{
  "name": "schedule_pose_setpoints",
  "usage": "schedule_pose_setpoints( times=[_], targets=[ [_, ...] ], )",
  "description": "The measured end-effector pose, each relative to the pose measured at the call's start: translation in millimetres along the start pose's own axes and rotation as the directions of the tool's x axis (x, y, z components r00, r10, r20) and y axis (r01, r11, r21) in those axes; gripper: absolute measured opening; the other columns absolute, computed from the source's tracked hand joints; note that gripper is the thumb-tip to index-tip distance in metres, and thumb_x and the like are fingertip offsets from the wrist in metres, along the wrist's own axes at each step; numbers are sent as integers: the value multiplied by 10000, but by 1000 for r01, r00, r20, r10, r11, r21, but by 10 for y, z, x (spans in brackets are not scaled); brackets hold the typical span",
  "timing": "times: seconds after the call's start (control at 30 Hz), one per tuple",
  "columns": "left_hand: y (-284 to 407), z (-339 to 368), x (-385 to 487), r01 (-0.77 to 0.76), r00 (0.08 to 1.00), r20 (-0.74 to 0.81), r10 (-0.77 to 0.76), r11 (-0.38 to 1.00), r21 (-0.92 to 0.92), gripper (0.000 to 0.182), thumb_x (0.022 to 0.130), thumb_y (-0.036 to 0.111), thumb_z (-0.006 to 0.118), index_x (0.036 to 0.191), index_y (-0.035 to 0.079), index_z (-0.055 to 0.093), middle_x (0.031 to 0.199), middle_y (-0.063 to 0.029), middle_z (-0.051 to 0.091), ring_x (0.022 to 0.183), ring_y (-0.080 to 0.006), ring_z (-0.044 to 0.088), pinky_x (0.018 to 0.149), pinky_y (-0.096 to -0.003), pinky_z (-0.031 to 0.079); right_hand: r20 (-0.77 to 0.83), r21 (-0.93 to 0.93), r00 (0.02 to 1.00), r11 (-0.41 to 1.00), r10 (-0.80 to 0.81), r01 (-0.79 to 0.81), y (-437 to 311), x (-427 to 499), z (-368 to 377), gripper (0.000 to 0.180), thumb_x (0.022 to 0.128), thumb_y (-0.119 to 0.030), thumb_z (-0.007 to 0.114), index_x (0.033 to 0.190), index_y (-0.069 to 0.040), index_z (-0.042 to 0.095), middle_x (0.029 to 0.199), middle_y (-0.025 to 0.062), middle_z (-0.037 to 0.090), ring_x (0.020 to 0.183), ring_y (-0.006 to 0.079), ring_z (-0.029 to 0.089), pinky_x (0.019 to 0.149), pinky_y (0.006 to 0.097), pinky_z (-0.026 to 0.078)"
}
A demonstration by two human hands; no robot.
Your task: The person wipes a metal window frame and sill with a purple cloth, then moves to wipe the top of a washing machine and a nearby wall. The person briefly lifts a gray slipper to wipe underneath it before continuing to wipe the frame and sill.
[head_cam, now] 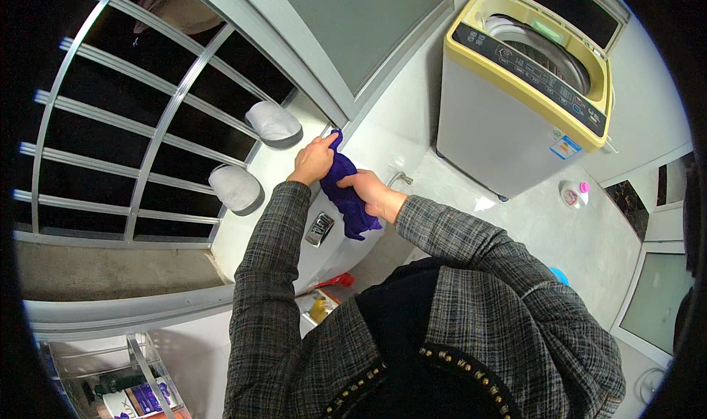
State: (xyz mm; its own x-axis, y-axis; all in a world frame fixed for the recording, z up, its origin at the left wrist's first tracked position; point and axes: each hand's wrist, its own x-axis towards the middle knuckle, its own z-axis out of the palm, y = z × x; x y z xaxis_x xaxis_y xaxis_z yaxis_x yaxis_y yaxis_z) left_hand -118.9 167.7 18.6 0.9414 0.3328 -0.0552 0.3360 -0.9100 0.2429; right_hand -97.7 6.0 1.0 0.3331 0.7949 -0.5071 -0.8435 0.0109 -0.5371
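A dark purple cloth (345, 198) hangs bunched between my two hands in the head view, over the white ledge beside the window. My left hand (314, 159) grips its upper end near the corner of the window frame. Lower and to the right, my right hand (369, 190) is closed around its middle. The cloth's loose lower end reaches past the right hand. A small dark packet or box with writing (320, 229) lies on the white surface just left of the cloth. Behind the right hand, a metal tap (402, 178) is partly visible.
Two grey slippers (274, 124) (236, 190) rest on the sill by the metal window bars (165, 118). A top-loading washing machine (513, 109) stands open at the upper right. A bottle with a pink cap (573, 193) is on the floor. A rack (135, 358) holds toiletries at lower left.
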Motion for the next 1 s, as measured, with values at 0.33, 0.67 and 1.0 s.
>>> schedule_pose_setpoints(
  times=[0.33, 0.67, 1.0],
  targets=[
    [267, -198, 148, 200, 973, 109, -206, 978, 59, 417, 793, 198, 454, 1193, 221, 570, 1063, -155, 622, 979, -313, 591, 846, -395, 454, 45, 10, 998, 999, 47, -48, -35, 91, 69, 187, 757, -29, 559, 932, 35, 574, 781, 138, 618, 589, 256, 594, 519, 379, 487],
    [-202, -231, -706, 270, 961, 70, -269, 963, -6, 359, 795, 183, 451, 1104, 161, 632, 996, -182, 631, 931, -342, 594, 809, -402, 464, 98, -129, 974, 973, 205, -192, 247, -158, 470, 202, 765, -26, 564, 927, 95, 574, 806, 177, 623, 660, 291, 620, 555, 385, 505],
    [-858, -290, -2615, 509, 861, -13, -509, 860, -32, 346, 793, 197, 481, 1102, 224, 634, 969, -170, 639, 885, -348, 603, 783, -415, 478, 182, -648, 864, 718, 470, -254, 1436, -205, 1077, 306, 740, -109, 645, 980, 71, 590, 937, 137, 614, 728, 224, 599, 561, 358, 459]
  ],
)
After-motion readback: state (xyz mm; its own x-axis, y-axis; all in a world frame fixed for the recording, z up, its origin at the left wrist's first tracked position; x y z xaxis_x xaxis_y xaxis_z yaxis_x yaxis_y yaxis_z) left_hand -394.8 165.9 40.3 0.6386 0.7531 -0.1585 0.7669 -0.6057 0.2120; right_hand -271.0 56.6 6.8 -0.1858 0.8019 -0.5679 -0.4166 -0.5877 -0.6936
